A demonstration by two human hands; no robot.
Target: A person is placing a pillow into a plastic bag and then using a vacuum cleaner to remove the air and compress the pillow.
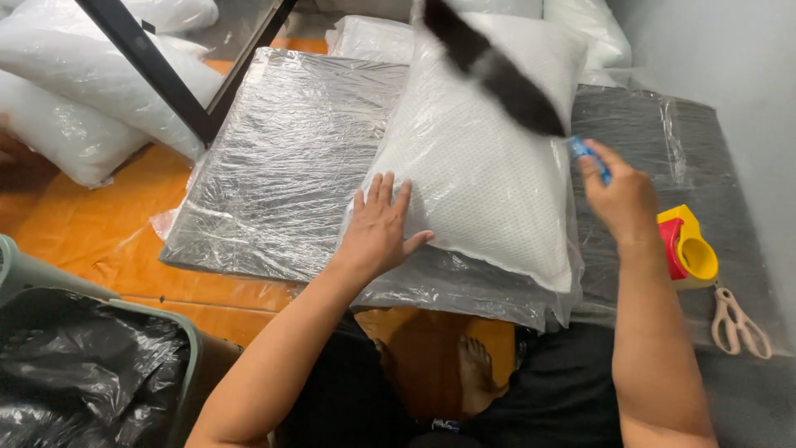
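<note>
The left hand (380, 226) is laid flat, fingers spread and pointing away from the person, on the near left corner of the pillow (489, 174). The pillow is white, sealed in a clear plastic bag, and rests on a plastic-wrapped grey slab (282, 166). From the left hand the bulk of the pillow lies ahead and to the right. Its long axis runs from the near edge at the person's knees up and away, tilted slightly leftward at the far end, so the short near edge faces the person.

The right hand (620, 197) is held just off the right-hand edge of the pillow, above the grey wrapped surface (663, 133). A small blue object (587, 154) is pinched between its thumb and fingers; what it is cannot be told, since it is blurred. A dark blurred strip (497, 70) is seen running from that hand's upper side across the top of the pillow toward the far left. Whether it is joined to the blue object cannot be told.

The left hand is the one in contact with the pillow; the right is beside it, not touching.

To the right of the right hand stand a yellow and red tape dispenser (688, 246) and, nearer, scissors (738, 323). More bagged pillows (75, 91) lie well to the far left.
</note>
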